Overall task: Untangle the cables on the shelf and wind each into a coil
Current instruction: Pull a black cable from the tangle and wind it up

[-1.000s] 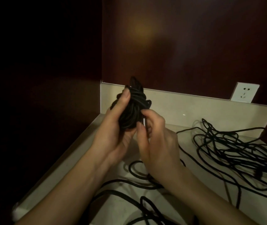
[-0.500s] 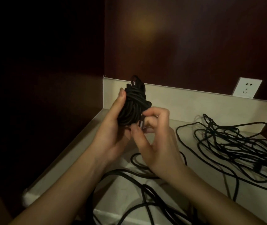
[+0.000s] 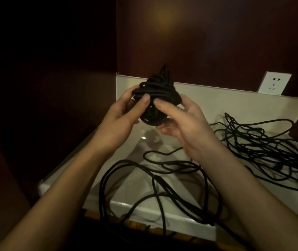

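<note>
Coil: we see one black cable bundle [image 3: 156,98] wound tight, held up in the air above the back left part of the shelf, clear of its surface. A short loop sticks up from its top.
Left hand: our left hand [image 3: 126,113] grips the bundle from the left, thumb laid across the front of the wraps, fingers curled round the far side.
Right hand: our right hand [image 3: 184,122] holds the same bundle from the right; the thumb presses on the front of the wraps just beside the left thumb, the fingers cup it from below and behind. Whether a cable end is pinched between those fingers, we cannot tell.
Shelf: pale tray-like surface [image 3: 83,160] with a low raised rim at back, left and front, set in a dark wooden recess.
Loose cable, near: long black loops [image 3: 155,180] lie on the shelf under our forearms; some run over the front rim and hang down out of sight.
Loose cable, right: a dense tangle [image 3: 264,147] covers the right side of the shelf, well apart from the held bundle. We cannot tell how many separate cables it contains, nor whether it joins the near loops.
Wall: white socket plate [image 3: 274,84] on the back panel, above the right end of the rear rim.
Light: dim, warm glare on the back panel.
</note>
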{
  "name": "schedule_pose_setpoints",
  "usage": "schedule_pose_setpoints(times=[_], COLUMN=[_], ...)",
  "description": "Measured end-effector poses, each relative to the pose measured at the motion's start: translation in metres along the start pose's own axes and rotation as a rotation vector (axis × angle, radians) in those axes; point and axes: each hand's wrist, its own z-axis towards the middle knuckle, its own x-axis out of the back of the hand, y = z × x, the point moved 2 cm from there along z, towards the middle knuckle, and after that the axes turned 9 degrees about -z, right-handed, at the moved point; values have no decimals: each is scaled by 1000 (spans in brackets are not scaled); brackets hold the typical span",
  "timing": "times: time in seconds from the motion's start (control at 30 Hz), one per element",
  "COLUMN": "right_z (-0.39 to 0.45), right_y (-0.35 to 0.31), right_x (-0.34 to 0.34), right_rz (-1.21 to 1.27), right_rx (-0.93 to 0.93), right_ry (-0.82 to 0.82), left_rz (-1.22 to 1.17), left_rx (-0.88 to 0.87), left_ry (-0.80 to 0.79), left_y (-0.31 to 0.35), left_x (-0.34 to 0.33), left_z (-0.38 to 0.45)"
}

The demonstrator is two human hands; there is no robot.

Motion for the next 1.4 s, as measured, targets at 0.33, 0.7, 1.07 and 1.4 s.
schedule_pose_setpoints(times=[0.33, 0.7, 1.07, 1.4], right_z=[-69, -106, -157, -201], right_y=[-24, 8, 13, 70], right_x=[-10, -32, -59, -25], right_rz=[-135, -300, -909, -780], right_rx=[344, 455, 692, 509], right_ry=[80, 198, 284, 115], left_rz=[104, 82, 254, 826], left_rx=[-224, -194, -101, 303], left_ry=[-27, 57, 193, 162], left_y=[35, -1, -45, -76], left_x=[-3, 21, 46, 49], left_z=[-61, -101, -155, -208])
